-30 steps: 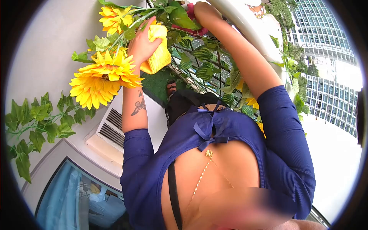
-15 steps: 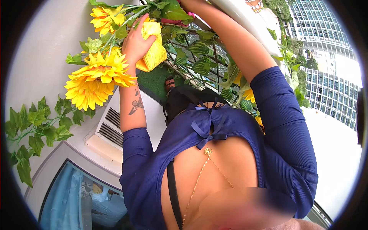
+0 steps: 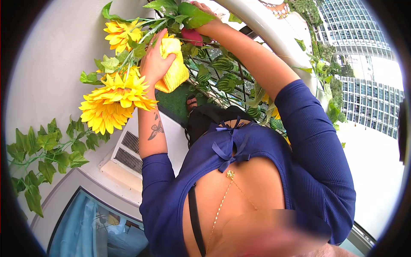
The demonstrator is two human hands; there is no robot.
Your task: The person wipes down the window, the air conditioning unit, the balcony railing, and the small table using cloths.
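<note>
A folded yellow cloth (image 3: 174, 68) is at the far middle, gripped between the thumb and curled fingers of the left hand (image 3: 155, 63). Large yellow sunflowers (image 3: 116, 103) crowd that forearm from the left, and green leaves (image 3: 195, 15) partly cover the right hand (image 3: 209, 22), so its closure and hold cannot be told. A red item (image 3: 192, 37) lies just beside it. Leafy lattice (image 3: 224, 81) and a white rail (image 3: 267, 36) stand right; a vented white unit (image 3: 168, 133) sits nearer, left, above green flooring (image 3: 173, 102).
</note>
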